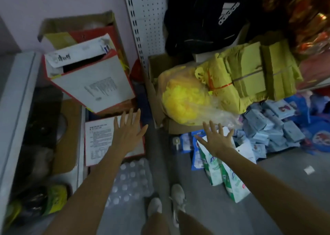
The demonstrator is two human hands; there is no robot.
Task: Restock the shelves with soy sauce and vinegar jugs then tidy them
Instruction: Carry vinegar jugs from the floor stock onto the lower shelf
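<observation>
Both hands reach forward, fingers spread, holding nothing. The left hand (127, 133) is over a red-edged carton (100, 142). The right hand (217, 140) is over green-and-white packets (214, 170), near a yellow plastic bag (182, 99).

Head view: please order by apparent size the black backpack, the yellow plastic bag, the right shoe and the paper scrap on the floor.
1. black backpack and yellow plastic bag: look alike; the backpack is farther, so unranked.
2. right shoe
3. paper scrap

Tilted red-edged white carton (94, 86) at ten o'clock, leaning over a flat one (99, 142); white pegboard shelving (151, 20) at twelve.
</observation>
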